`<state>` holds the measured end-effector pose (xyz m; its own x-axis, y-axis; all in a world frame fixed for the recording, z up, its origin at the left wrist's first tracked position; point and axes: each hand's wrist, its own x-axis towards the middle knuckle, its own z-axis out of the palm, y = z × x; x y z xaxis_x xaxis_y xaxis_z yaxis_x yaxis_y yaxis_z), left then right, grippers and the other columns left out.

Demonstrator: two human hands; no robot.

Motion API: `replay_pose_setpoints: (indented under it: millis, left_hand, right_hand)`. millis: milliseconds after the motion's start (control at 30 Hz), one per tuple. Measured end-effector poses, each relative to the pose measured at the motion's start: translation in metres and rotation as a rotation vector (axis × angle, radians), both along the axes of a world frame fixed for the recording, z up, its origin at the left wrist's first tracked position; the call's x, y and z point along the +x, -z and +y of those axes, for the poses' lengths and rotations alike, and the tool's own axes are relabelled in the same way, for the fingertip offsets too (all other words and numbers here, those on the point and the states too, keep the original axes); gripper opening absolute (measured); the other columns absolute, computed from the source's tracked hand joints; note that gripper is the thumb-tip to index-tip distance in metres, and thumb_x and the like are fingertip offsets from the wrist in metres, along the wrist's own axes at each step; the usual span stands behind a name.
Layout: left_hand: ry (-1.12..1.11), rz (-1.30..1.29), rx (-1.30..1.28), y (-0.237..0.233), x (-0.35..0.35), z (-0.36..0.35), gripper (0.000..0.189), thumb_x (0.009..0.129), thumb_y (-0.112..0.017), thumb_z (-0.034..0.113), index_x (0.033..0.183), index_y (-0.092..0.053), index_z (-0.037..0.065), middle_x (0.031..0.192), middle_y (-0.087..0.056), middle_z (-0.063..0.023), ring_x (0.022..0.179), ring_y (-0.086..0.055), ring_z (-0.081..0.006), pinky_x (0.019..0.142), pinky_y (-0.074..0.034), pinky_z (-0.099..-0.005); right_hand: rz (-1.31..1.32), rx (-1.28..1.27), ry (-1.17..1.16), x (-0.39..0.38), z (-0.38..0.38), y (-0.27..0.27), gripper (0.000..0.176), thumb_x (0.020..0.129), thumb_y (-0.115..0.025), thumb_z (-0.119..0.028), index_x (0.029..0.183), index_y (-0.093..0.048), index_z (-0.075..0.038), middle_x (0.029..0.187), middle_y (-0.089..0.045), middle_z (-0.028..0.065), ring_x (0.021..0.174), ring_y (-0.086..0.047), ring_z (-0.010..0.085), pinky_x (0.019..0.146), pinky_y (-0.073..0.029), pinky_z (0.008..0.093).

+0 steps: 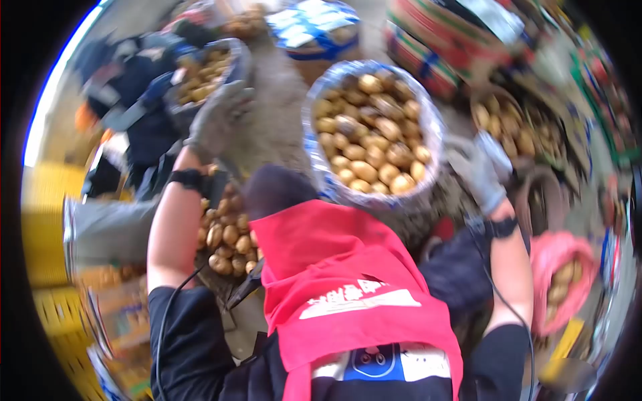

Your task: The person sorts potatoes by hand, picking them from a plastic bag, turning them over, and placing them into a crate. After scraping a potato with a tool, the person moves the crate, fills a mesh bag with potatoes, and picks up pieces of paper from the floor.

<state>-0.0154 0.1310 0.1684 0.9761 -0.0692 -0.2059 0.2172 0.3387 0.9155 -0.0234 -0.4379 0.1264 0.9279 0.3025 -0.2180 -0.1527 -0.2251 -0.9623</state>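
A lined round basket full of potatoes stands in front of me, with blue-white plastic around its rim. My left hand, in a grey glove, is raised beside another potato container at the upper left. Its fingers look stretched out, with nothing visible in them. To the right of the lined basket is my gloved right hand. A pale blue-white object lies against it; blur hides whether the fingers grip it. Loose potatoes lie below my left forearm.
A person in dark clothes works at the upper left. A blue-white covered container and a red-green patterned box stand behind. More potatoes fill a right-hand basket and a pink bag. Yellow crates line the left.
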Motion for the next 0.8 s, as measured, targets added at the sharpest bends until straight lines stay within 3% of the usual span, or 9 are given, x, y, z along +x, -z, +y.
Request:
replay_pose_setpoints:
  millis: [67,233,300,367,433,567,633,700,800]
  left_hand:
    - [0.02,0.095,0.196,0.015,0.031,-0.044,0.052,0.111,-0.045,0.034,0.157,-0.041,0.01,0.148,-0.058,-0.0087,0.125,-0.062,-0.0208,0.108,-0.049,-0.0378]
    - [0.089,0.263,0.483,0.074,0.105,-0.161,0.053,0.103,-0.065,0.033,0.15,-0.051,0.013,0.136,-0.064,-0.0028,0.11,-0.066,-0.0162,0.095,-0.053,-0.0329]
    - [0.123,0.218,0.485,0.117,0.141,-0.195,0.066,0.097,-0.073,0.033,0.153,-0.047,0.008,0.136,-0.061,-0.0092,0.107,-0.064,-0.0176,0.092,-0.055,-0.0354]
    - [0.11,0.196,0.76,0.169,0.187,-0.222,0.08,0.093,-0.076,0.035,0.157,-0.039,0.006,0.138,-0.059,-0.0133,0.105,-0.063,-0.018,0.093,-0.055,-0.034]
    - [0.008,0.1,1.024,0.207,0.228,-0.246,0.095,0.085,-0.082,0.043,0.158,-0.036,0.002,0.144,-0.057,-0.0196,0.124,-0.062,-0.0298,0.107,-0.048,-0.0373]
    - [0.032,0.154,1.106,0.25,0.289,-0.262,0.099,0.082,-0.083,0.048,0.156,-0.038,-0.001,0.145,-0.058,-0.0259,0.134,-0.057,-0.0343,0.113,-0.044,-0.0393]
    - [0.007,0.17,1.105,0.263,0.301,-0.26,0.097,0.083,-0.083,0.046,0.155,-0.038,-0.001,0.143,-0.059,-0.025,0.131,-0.06,-0.0349,0.111,-0.045,-0.0393]
    - [-0.061,0.302,0.707,0.239,0.284,-0.271,0.072,0.088,-0.078,0.033,0.145,-0.048,0.001,0.13,-0.065,-0.0185,0.113,-0.067,-0.0318,0.097,-0.056,-0.0406]
    - [-0.026,0.329,0.025,0.215,0.251,-0.251,0.042,0.096,-0.065,0.022,0.132,-0.061,0.003,0.126,-0.067,-0.016,0.107,-0.069,-0.0311,0.095,-0.059,-0.0407]
  right_hand:
    - [-0.229,-0.04,0.065,0.014,-0.015,0.039,0.038,0.102,-0.066,-0.025,0.128,-0.068,0.002,0.116,-0.074,0.009,0.101,-0.067,0.0142,0.085,-0.056,0.0289]
    - [-0.252,-0.472,0.149,-0.002,0.002,-0.005,0.044,0.096,-0.067,-0.04,0.125,-0.071,-0.007,0.104,-0.073,0.0277,0.1,-0.072,0.0409,0.087,-0.057,0.0449]
    - [-0.347,-0.451,0.147,0.002,-0.001,0.01,0.042,0.096,-0.066,-0.036,0.126,-0.069,-0.007,0.098,-0.073,0.0261,0.093,-0.072,0.043,0.08,-0.058,0.048]
    - [-0.298,-0.519,0.079,0.01,-0.008,0.004,0.04,0.095,-0.066,-0.034,0.125,-0.068,-0.008,0.09,-0.074,0.0234,0.085,-0.072,0.0421,0.073,-0.057,0.0508]
    - [-0.285,-0.548,0.104,0.016,-0.013,0.008,0.038,0.094,-0.067,-0.028,0.127,-0.068,-0.01,0.092,-0.074,0.021,0.083,-0.072,0.0404,0.072,-0.057,0.0478]
    - [-0.294,-0.59,0.145,0.023,-0.019,0.011,0.038,0.093,-0.067,-0.022,0.13,-0.066,-0.013,0.089,-0.073,0.0166,0.079,-0.072,0.0385,0.069,-0.056,0.0463]
    - [-0.272,-0.605,0.138,0.025,-0.02,0.014,0.039,0.093,-0.067,-0.021,0.13,-0.066,-0.013,0.087,-0.073,0.0154,0.079,-0.071,0.0384,0.069,-0.056,0.0465]
    - [-0.286,-0.566,0.135,0.024,-0.02,0.015,0.039,0.093,-0.067,-0.021,0.13,-0.066,-0.012,0.087,-0.073,0.0153,0.08,-0.071,0.0384,0.069,-0.056,0.0466]
    - [-0.288,-0.608,0.112,0.021,-0.018,0.012,0.037,0.093,-0.067,-0.022,0.129,-0.066,-0.013,0.088,-0.072,0.0163,0.08,-0.071,0.0383,0.069,-0.055,0.0471]
